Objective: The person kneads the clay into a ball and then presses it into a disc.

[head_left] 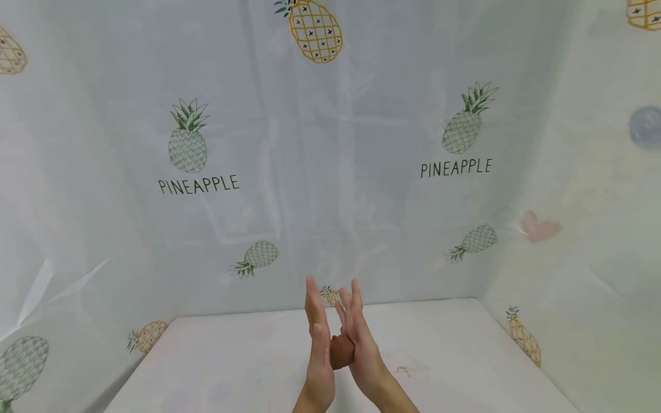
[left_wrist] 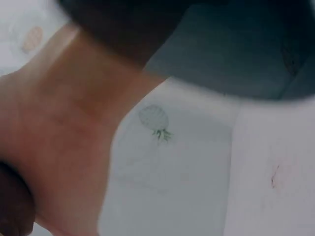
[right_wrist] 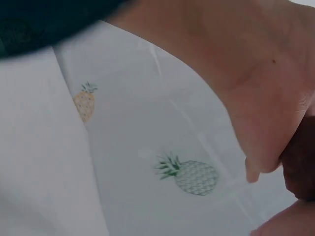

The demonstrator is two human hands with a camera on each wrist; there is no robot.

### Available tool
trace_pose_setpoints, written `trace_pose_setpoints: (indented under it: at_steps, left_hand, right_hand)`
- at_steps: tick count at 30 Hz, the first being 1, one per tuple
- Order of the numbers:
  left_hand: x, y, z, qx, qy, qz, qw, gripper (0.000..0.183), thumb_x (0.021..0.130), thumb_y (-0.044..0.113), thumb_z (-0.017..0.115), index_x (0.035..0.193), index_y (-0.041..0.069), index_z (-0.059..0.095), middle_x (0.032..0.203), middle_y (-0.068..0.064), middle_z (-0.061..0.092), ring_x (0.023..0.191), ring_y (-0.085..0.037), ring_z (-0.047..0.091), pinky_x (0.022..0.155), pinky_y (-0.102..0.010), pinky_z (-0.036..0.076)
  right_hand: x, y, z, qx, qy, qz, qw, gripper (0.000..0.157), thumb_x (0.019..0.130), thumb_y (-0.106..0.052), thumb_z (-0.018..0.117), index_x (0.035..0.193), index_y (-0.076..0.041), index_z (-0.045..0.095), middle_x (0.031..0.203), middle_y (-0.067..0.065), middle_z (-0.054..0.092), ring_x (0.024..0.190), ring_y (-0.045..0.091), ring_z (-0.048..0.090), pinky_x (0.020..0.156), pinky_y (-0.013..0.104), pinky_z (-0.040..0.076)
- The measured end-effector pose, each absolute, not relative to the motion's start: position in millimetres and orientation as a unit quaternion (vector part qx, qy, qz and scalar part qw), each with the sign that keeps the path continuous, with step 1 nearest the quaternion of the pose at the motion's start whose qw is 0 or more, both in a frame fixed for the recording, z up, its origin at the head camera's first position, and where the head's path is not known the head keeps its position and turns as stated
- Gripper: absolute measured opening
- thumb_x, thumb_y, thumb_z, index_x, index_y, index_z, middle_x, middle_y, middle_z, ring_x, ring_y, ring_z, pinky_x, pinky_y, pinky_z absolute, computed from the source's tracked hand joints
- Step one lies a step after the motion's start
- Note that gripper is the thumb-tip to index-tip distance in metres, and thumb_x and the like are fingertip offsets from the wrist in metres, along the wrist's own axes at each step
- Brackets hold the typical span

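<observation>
left hand (head_left: 318, 353): straight-fingered, pressing matte brown lump (head_left: 341, 353) | right hand (head_left: 364, 351): straight-fingered, pressing opposite | creased sheet (head_left: 330, 172): hanging behind

The left hand (head_left: 318, 350) and right hand (head_left: 364, 350) face each other, upright and apart, fingers (head_left: 313, 307) mostly straight.

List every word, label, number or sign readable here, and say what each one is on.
"PINEAPPLE": on the pineapple-print sheet, under the green pineapple at picture left.
"PINEAPPLE": same sheet, under the green pineapple at picture right.
No other readable text. The brown lump shows none; the faint reddish marks on the tabletop are too small to make out.
</observation>
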State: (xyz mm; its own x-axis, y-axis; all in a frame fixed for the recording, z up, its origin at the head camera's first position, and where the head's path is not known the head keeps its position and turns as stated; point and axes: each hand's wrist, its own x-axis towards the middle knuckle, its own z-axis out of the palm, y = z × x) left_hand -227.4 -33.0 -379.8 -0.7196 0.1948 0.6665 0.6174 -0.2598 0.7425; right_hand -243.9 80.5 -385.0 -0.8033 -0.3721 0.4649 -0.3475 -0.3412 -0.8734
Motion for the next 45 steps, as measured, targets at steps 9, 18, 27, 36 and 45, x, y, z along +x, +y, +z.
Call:
trace_pose_setpoints:
  at_steps: [9,18,27,36,45]
  left_hand:
    - [-244.1,-41.8,-386.9,-0.275,-0.653,-0.679,0.195,0.061,0.114,0.036,0.016,0.169,0.041,-0.009,0.176,0.018,-0.018,0.159,-0.015,-0.023,0.116,-0.073,-0.021]
    - [-255.9,-38.6,-400.5,-0.265,-0.660,-0.677,0.188,0.061,0.114,0.038,0.014,0.170,0.035,-0.008,0.177,0.010,-0.016,0.161,-0.024,-0.022,0.116,-0.065,-0.028]
    - [-233.1,-22.3,-399.6,-0.312,-0.649,-0.689,0.081,0.058,0.115,0.037,0.010,0.165,0.048,-0.016,0.147,0.010,0.053,0.143,0.006,0.026,0.117,-0.069,-0.023]
    - [-213.7,-24.2,-384.0,-0.373,-0.604,-0.704,0.005,0.055,0.115,0.039,0.002,0.162,0.050,-0.023,0.169,0.020,-0.032,0.147,0.002,0.013,0.115,-0.075,-0.018]
    - [-230.4,-48.2,-382.2,-0.317,-0.616,-0.710,0.127,0.060,0.115,0.035,0.014,0.166,0.048,-0.014,0.172,0.021,-0.026,0.157,-0.015,-0.031,0.118,-0.075,-0.016]
  right_hand:
    - [-230.6,79.2,-383.8,-0.290,0.590,-0.748,0.087,0.059,0.113,-0.057,0.006,0.161,-0.049,-0.028,0.176,-0.002,-0.024,0.163,0.040,-0.013,0.126,0.071,-0.004]
    - [-221.9,80.6,-376.5,-0.323,0.595,-0.736,0.029,0.055,0.115,-0.048,0.004,0.163,-0.050,-0.021,0.174,-0.009,-0.023,0.162,0.031,-0.020,0.123,0.071,-0.014]
    - [-218.5,95.4,-366.6,-0.382,0.573,-0.717,-0.108,0.058,0.113,-0.031,-0.002,0.165,-0.043,-0.023,0.176,-0.009,-0.022,0.159,0.025,-0.027,0.115,0.066,-0.026]
    - [-233.1,102.7,-368.4,-0.320,0.588,-0.739,-0.077,0.053,0.113,-0.045,-0.001,0.161,-0.058,-0.019,0.173,-0.016,-0.028,0.090,0.006,0.062,0.070,0.026,0.044]
    - [-231.8,81.2,-380.3,-0.390,0.614,-0.683,0.066,0.054,0.113,-0.045,-0.004,0.161,-0.049,-0.029,0.174,-0.006,-0.028,0.161,0.034,-0.021,0.121,0.074,-0.015]
